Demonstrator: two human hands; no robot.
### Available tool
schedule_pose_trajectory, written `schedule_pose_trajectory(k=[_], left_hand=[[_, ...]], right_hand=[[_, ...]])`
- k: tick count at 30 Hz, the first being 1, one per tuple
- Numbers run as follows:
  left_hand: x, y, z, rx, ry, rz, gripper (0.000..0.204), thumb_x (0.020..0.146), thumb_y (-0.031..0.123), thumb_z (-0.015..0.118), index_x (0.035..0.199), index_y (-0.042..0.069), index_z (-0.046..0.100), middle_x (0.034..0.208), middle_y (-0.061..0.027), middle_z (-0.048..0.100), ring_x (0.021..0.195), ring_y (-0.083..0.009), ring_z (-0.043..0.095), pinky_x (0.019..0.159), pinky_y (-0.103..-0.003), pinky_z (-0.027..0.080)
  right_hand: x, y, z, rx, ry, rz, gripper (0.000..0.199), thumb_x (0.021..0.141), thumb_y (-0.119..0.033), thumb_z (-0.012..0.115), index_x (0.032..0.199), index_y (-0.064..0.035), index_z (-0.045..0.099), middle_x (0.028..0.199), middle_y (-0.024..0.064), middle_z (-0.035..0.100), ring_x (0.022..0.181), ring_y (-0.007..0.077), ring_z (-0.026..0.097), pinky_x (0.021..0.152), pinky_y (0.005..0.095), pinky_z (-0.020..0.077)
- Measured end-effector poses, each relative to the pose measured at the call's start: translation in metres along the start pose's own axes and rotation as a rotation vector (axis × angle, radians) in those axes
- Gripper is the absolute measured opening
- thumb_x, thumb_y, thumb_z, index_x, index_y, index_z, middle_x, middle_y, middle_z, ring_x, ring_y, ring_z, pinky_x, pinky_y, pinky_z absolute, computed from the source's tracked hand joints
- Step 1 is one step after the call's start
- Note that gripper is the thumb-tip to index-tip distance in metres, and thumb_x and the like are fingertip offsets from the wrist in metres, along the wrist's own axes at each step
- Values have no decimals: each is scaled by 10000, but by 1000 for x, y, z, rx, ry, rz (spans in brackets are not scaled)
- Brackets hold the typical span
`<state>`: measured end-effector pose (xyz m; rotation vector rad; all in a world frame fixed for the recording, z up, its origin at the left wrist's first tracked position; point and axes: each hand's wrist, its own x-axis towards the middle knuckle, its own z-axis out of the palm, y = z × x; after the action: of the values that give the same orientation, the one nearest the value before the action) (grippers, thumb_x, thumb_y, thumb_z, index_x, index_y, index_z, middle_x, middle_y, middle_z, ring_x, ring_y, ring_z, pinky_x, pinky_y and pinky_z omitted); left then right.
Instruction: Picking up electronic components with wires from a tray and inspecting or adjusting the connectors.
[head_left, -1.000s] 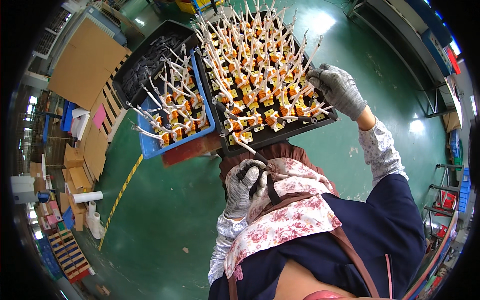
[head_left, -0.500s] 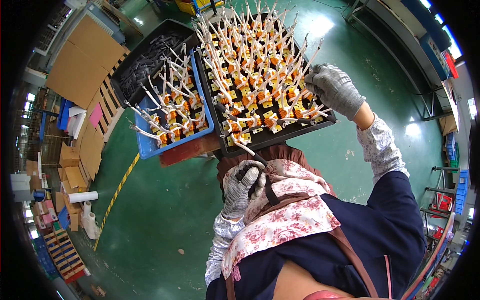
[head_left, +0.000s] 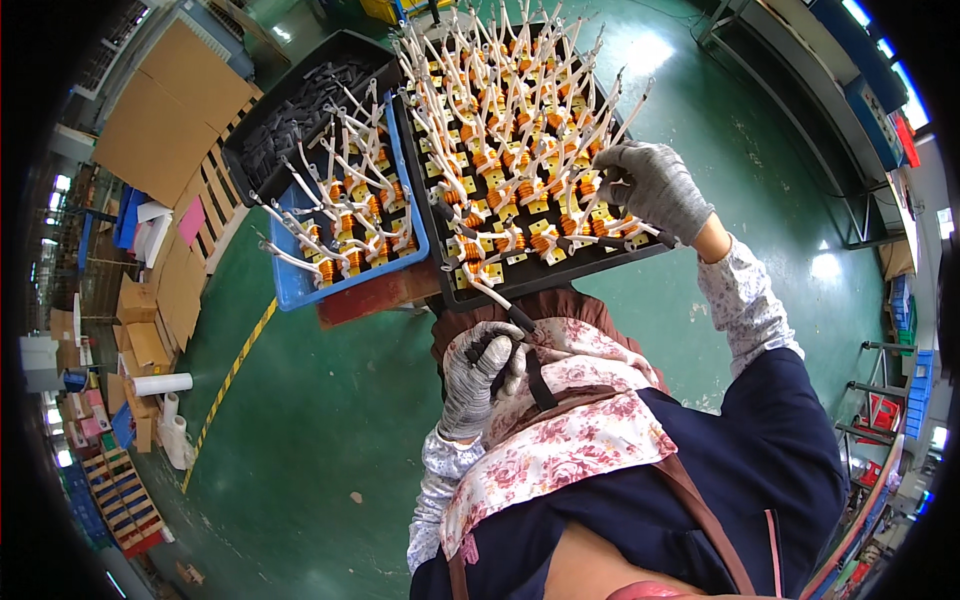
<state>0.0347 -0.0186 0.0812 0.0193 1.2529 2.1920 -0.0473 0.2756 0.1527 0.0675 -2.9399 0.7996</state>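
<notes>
Head view: your curled left hand (head_left: 470, 388) and right hand (head_left: 662, 190) are showing no certain grasp; the near white wire (head_left: 488, 291), likely stiff, is suiting mid-length holding.

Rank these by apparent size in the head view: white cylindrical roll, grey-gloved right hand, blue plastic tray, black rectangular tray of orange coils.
1. Black rectangular tray of orange coils
2. Blue plastic tray
3. Grey-gloved right hand
4. White cylindrical roll
</notes>
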Motion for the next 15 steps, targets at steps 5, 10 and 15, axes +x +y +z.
schedule_pose_trajectory(k=[5, 10, 15], left_hand=[[5, 0, 8, 40, -2, -51, 218, 906, 217, 561, 986, 16, 588, 693, -29, 600, 479, -56, 484, 405, -168, 339], [6, 0, 16, 14, -42, -62, 188, 920, 214, 541, 989, 42, 574, 692, -10, 585, 476, -54, 474, 400, -167, 324], [3, -4, 13, 14, -42, -42, 187, 923, 215, 534, 993, 47, 578, 694, -11, 586, 478, -52, 474, 400, -166, 324]], right_hand=[[-2, 4, -2, -67, -2, 21, 134, 738, -93, 661, 846, -15, 655, 723, 145, 645, 653, 257, 644, 634, 344, 507], [6, -8, 2, -260, -52, 100, 196, 750, -205, 667, 718, -16, 621, 592, 161, 577, 565, 305, 601, 563, 386, 476], [9, 8, 15, -357, -112, -11, 148, 751, -158, 648, 704, -26, 600, 604, 160, 567, 584, 326, 588, 561, 402, 465]])
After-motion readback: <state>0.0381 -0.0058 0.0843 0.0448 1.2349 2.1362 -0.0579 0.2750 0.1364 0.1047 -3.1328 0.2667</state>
